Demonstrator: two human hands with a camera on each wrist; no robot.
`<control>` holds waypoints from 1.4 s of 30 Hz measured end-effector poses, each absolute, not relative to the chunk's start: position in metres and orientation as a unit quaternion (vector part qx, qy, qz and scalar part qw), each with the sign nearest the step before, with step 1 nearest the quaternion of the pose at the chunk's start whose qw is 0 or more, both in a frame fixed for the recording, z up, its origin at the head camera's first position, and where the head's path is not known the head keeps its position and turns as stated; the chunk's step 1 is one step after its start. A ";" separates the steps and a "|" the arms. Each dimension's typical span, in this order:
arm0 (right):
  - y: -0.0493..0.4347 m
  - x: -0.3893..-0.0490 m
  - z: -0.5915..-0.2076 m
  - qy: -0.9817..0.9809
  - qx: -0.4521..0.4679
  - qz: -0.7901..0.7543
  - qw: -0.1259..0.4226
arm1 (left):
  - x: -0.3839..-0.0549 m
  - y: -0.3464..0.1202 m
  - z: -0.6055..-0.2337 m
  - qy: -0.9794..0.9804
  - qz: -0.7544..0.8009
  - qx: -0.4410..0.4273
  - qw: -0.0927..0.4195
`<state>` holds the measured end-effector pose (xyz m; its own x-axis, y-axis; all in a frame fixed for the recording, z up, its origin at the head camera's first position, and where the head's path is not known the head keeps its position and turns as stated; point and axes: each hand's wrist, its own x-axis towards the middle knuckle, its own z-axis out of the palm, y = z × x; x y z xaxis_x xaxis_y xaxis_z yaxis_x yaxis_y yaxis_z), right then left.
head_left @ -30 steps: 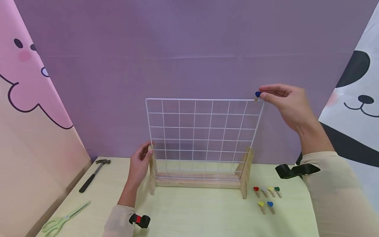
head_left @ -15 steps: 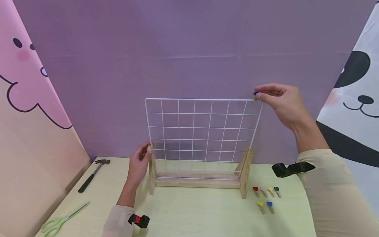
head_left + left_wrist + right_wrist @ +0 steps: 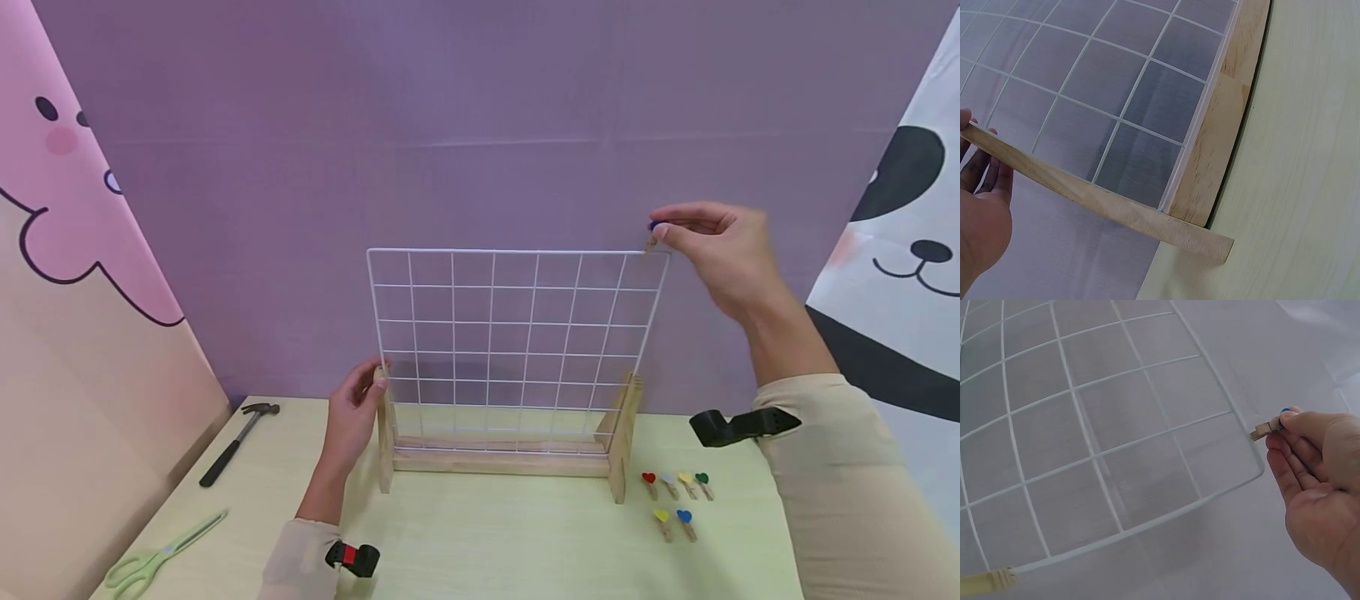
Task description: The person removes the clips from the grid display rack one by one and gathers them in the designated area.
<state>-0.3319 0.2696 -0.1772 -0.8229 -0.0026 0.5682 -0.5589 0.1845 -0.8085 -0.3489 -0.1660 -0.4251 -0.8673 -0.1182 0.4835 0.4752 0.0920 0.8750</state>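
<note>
My right hand [image 3: 723, 250] pinches a small wooden clothespin [image 3: 1264, 430] with a dark blue heart between thumb and fingertips. The clothespin's lower end is at the top wire of a white wire grid [image 3: 491, 322], close to its right corner; whether it grips the wire I cannot tell. The grid stands upright in a wooden stand [image 3: 501, 463]. Low on the left side, my left hand [image 3: 352, 417] holds the stand's left post [image 3: 1104, 203] near its top, with the thumb in front. In the left wrist view this hand is partly cut off.
Right of the stand lie several clothespins with hearts, among them a red one [image 3: 649, 485], a green one [image 3: 703, 485] and a blue one [image 3: 686, 523]. A hammer [image 3: 240, 443] and green scissors [image 3: 165, 554] lie on the table [image 3: 480, 542] at the left.
My right hand shifts slightly left, then rises a little with the clothespin, so more of its wooden part shows above the top wire. The left hand stays on the post.
</note>
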 end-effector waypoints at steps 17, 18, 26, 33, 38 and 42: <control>0.294 -0.303 -0.182 -0.788 0.155 0.550 0.229 | -0.348 -0.165 -0.426 -0.705 -0.662 -0.128 0.220; 0.297 -0.301 -0.184 -0.803 0.144 0.531 0.230 | -0.348 -0.165 -0.425 -0.706 -0.661 -0.127 0.221; 0.324 -0.284 -0.222 -0.872 0.108 0.421 0.223 | -0.350 -0.163 -0.424 -0.704 -0.665 -0.119 0.219; 0.348 -0.274 -0.274 -0.906 0.081 0.373 0.184 | -0.349 -0.163 -0.422 -0.708 -0.664 -0.119 0.208; 0.360 -0.269 -0.301 -0.910 0.089 0.375 0.156 | -0.349 -0.165 -0.423 -0.708 -0.665 -0.116 0.207; 0.365 -0.266 -0.317 -0.907 0.100 0.383 0.147 | -0.349 -0.165 -0.424 -0.706 -0.666 -0.114 0.213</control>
<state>-0.2660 0.3647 -0.3166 -0.9370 -0.0681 0.3426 -0.2931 0.6868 -0.6651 -0.3489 -0.1650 -0.4239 -0.8834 -0.1234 0.4521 0.4442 0.0871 0.8917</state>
